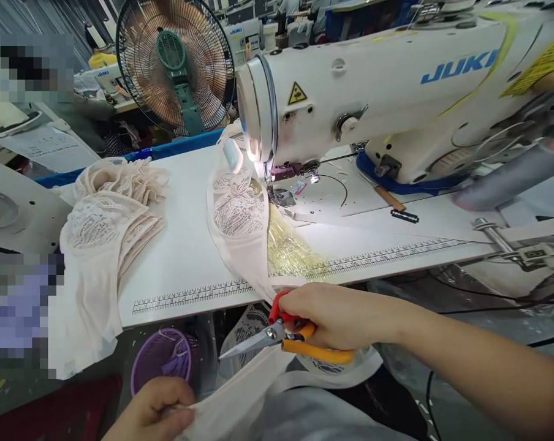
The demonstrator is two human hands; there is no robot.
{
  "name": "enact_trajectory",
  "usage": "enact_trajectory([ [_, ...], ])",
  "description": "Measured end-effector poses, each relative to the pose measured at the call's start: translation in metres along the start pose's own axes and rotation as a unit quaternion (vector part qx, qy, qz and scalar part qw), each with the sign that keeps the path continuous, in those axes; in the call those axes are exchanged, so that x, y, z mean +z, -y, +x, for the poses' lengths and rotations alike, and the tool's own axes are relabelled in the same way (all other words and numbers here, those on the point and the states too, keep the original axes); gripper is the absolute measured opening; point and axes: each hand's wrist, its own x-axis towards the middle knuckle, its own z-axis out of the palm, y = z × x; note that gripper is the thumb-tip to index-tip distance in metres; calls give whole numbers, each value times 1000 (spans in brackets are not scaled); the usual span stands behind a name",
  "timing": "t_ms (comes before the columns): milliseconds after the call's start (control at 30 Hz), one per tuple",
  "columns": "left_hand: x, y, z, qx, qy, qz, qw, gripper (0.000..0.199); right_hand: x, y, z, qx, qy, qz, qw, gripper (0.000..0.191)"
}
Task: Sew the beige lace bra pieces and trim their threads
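Observation:
My right hand (332, 312) is wrapped round a pair of scissors (254, 343) with red and orange handles, blades pointing left. It also sits against the lower end of a cream lace bra (238, 236), which lies on the table with its upper part beside the sewing machine's needle. At the bottom, my left hand (155, 407) pinches a cream fabric band (240, 392) stretched over my lap. A second lace piece shows partly behind the scissors. Under the bra, yellow translucent material (290, 245) spreads near the needle.
A white sewing machine (373, 92) stands on the table (180, 245), which has a printed ruler (350, 266) along its front. Stacked bra pieces (97, 245) hang over the left edge. A razor blade (404, 216) lies right. A purple basket (136, 361) stands below; a fan (176, 61) is behind.

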Motion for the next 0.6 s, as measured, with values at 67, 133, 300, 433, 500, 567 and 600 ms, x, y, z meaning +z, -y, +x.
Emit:
enact_trajectory([
  [67, -4, -2, 13, 20, 47, 31, 998, 32, 0, 6, 2, 5, 15, -6, 1000, 16],
  [133, -2, -9, 26, 46, 51, 89, 994, 22, 1, 12, 4, 3, 34, -6, 999, 16],
  [300, 30, -43, 44, 204, -27, 146, 968, 25, 2, 24, 9, -7, 75, 17, 997, 12],
  [433, 62, -65, 55, 249, -152, 129, 948, 20, 0, 24, 12, 0, 76, -1, 997, 14],
  [500, 72, -73, 61, 237, -167, 97, 952, 14, -2, 23, 13, 6, 80, -21, 997, 15],
  [567, 78, -78, 65, 207, -158, 39, 965, 16, -5, 21, 13, 13, 90, -36, 995, 16],
  [600, 79, -79, 66, 186, -150, 0, 971, 17, -6, 21, 13, 13, 95, -40, 995, 17],
])
